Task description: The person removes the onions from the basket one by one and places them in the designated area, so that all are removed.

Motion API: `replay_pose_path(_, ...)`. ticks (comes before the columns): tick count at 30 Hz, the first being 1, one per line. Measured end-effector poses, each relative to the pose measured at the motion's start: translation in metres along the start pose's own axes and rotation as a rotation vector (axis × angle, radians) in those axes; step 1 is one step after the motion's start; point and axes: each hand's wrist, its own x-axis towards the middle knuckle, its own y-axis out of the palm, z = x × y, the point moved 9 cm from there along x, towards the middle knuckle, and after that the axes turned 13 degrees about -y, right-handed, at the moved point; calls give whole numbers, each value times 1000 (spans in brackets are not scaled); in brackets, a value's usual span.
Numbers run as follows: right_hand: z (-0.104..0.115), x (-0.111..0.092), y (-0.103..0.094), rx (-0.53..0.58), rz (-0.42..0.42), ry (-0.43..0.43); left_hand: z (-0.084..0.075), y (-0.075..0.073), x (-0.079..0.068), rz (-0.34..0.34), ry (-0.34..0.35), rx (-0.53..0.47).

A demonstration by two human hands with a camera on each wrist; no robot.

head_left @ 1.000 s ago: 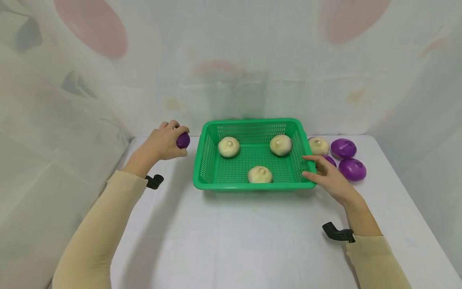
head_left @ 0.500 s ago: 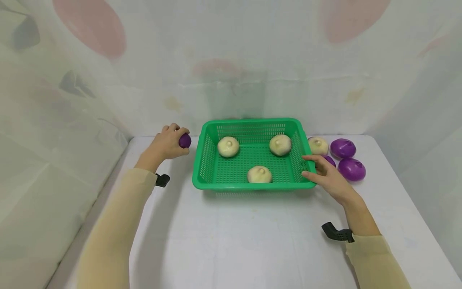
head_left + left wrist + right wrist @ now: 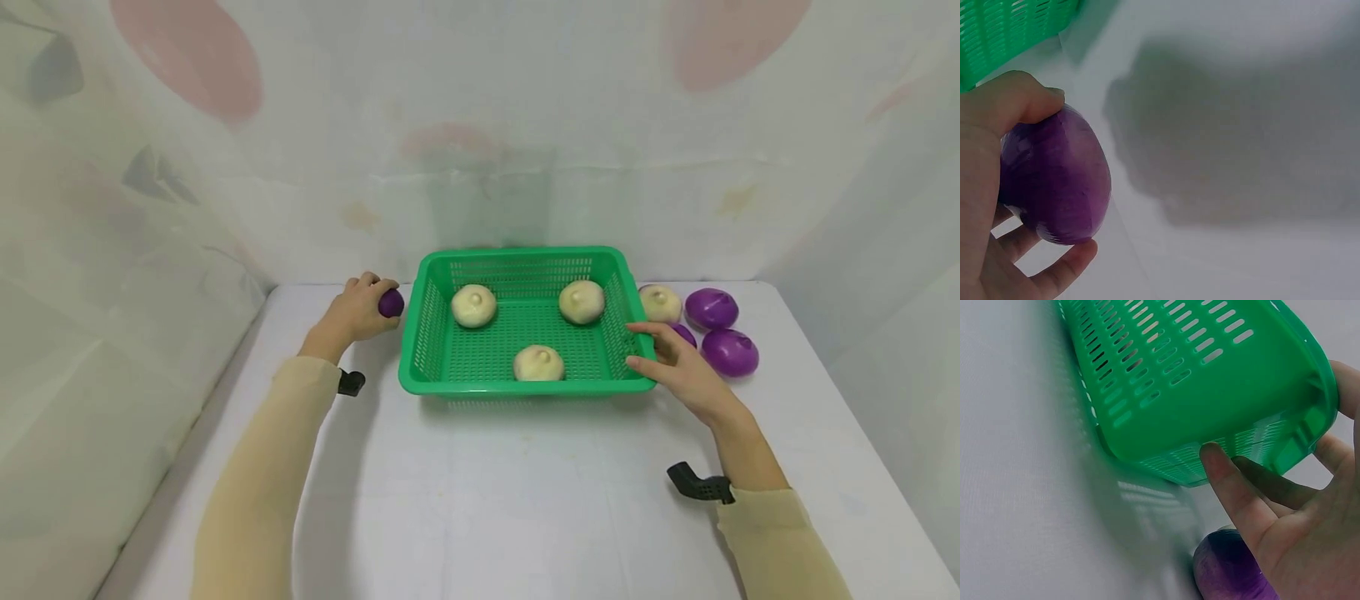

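My left hand [image 3: 356, 312] holds a glossy purple onion [image 3: 391, 303] just left of the green plastic basket [image 3: 525, 388]. In the left wrist view the thumb lies over one side of the onion [image 3: 1063, 175] and fingertips reach round the other. Three white onions sit apart inside the basket: one at left [image 3: 474, 306], one at right [image 3: 582, 302], one near the front wall [image 3: 538, 364]. My right hand [image 3: 686, 367] grips the basket's right rim. The right wrist view has fingers [image 3: 1235, 487] against the outside of the slotted wall.
Right of the basket lie another white onion [image 3: 661, 303] and purple onions, one at the back [image 3: 712, 308], one in front [image 3: 730, 352], one partly behind my right hand [image 3: 684, 333]. A white cloth covers the table [image 3: 517, 500]; patterned curtains [image 3: 480, 125] hang around it.
My left hand has moved right and slightly toward me with the purple onion, closer to the basket's left side. The right hand and the basket stay in place.
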Motion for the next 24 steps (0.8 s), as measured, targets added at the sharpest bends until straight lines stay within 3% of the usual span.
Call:
replay_pose_path(15,0,0,1,8,-1,-13,-6,28,6,63,-13,-16)
replay_pose_path(24,2,1,0,5,-3,-19,-8,29,5,74,-16,-44)
